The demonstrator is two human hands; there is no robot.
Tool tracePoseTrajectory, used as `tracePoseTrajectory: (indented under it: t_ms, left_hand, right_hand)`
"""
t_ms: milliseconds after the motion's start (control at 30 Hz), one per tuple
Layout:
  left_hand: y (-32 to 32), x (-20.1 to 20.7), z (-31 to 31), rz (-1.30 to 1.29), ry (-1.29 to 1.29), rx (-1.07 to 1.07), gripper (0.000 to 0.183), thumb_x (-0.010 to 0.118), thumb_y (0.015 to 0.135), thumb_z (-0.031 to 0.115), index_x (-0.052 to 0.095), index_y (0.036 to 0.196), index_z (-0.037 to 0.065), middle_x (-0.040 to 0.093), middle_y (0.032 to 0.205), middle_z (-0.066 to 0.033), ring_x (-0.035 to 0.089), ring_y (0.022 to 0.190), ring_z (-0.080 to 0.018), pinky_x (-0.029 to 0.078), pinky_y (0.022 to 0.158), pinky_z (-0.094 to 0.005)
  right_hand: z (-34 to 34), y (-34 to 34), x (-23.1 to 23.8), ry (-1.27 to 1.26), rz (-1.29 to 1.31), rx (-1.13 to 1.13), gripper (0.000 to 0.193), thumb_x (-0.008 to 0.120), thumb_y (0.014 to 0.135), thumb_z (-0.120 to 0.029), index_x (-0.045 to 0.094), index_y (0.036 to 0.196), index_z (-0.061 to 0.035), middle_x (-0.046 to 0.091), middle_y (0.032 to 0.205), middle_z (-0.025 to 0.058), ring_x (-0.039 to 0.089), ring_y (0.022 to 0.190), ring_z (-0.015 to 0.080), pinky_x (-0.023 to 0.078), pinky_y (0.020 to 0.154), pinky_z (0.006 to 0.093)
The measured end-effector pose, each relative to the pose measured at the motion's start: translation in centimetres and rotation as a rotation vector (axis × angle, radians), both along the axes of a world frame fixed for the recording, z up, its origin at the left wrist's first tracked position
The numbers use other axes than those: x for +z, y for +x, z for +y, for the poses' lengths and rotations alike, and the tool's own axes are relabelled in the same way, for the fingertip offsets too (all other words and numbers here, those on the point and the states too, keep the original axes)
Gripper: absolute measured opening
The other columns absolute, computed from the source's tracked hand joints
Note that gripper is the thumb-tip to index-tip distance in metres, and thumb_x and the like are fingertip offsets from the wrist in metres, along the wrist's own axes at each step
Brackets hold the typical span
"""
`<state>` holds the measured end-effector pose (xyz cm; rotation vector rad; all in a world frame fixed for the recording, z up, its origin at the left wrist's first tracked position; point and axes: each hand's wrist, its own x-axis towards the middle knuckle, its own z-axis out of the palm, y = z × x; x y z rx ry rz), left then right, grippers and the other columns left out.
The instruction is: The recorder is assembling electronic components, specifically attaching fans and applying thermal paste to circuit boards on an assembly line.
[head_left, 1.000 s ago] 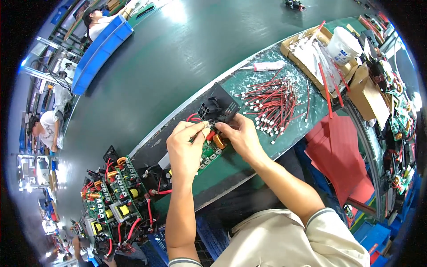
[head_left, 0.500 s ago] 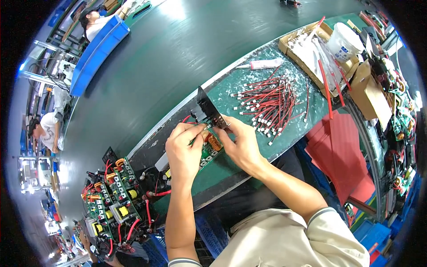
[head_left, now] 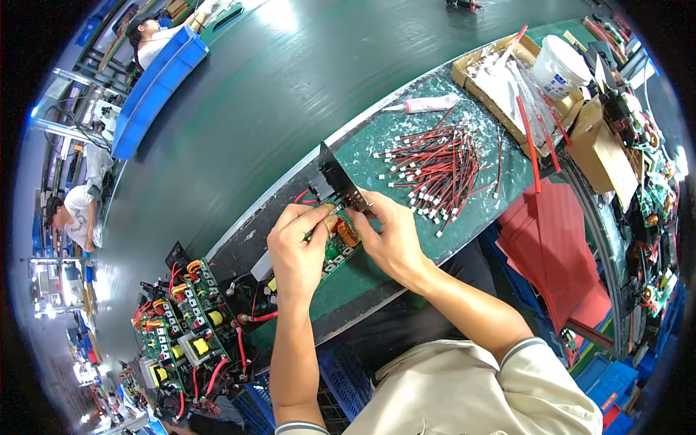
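My right hand [head_left: 391, 235] is closed on the lower edge of a black panel [head_left: 335, 170], which stands tilted with black sockets on its left face. Close against it, my left hand [head_left: 296, 243] pinches with thumb and fingertips at the panel's lower left side; whatever is between them is too small to make out. Below both hands lies a green circuit board [head_left: 335, 252] with a copper coil [head_left: 347, 233], partly covered by my fingers. A red wire [head_left: 301, 196] shows just beyond my left hand.
Red and black wire leads [head_left: 442, 170] with white plugs lie heaped beyond my right hand, near a glue tube [head_left: 433, 104]. A cardboard tray [head_left: 500, 109] and white tub [head_left: 562, 69] stand far right. Assembled circuit boards [head_left: 188, 312] crowd the left. A blue bin [head_left: 159, 94] sits across the belt [head_left: 254, 123].
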<state>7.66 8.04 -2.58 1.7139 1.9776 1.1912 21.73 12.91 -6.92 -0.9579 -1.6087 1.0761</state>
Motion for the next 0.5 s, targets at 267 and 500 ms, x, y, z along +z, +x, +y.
tracePoseTrajectory:
  t_ms: [267, 500]
  left_hand:
    - [0.7, -1.8, -0.2, 0.160, 0.130, 0.030, 0.015, 0.070, 0.077, -0.003, 0.073, 0.091, 0.002, 0.065, 0.083, -0.0112, 0.064, 0.076, -0.0312, 0.050, 0.071, -0.0397]
    - [-1.3, 1.9, -1.4, 0.168, 0.061, 0.072, 0.036, 0.079, 0.077, 0.009, 0.071, 0.112, 0.001, 0.070, 0.104, -0.0151, 0.068, 0.095, -0.0300, 0.053, 0.083, -0.0327]
  right_hand:
    - [-1.4, 0.1, 1.4, 0.044, -0.139, -0.023, 0.030, 0.064, 0.087, 0.000, 0.065, 0.117, 0.0012, 0.068, 0.097, 0.0212, 0.070, 0.084, 0.0332, 0.054, 0.074, 0.0367]
    - [2.0, 1.0, 1.0, -0.041, -0.429, 0.026, 0.024, 0.071, 0.090, -0.020, 0.069, 0.091, 0.0030, 0.068, 0.076, 0.0223, 0.069, 0.066, 0.0317, 0.052, 0.062, 0.0390]
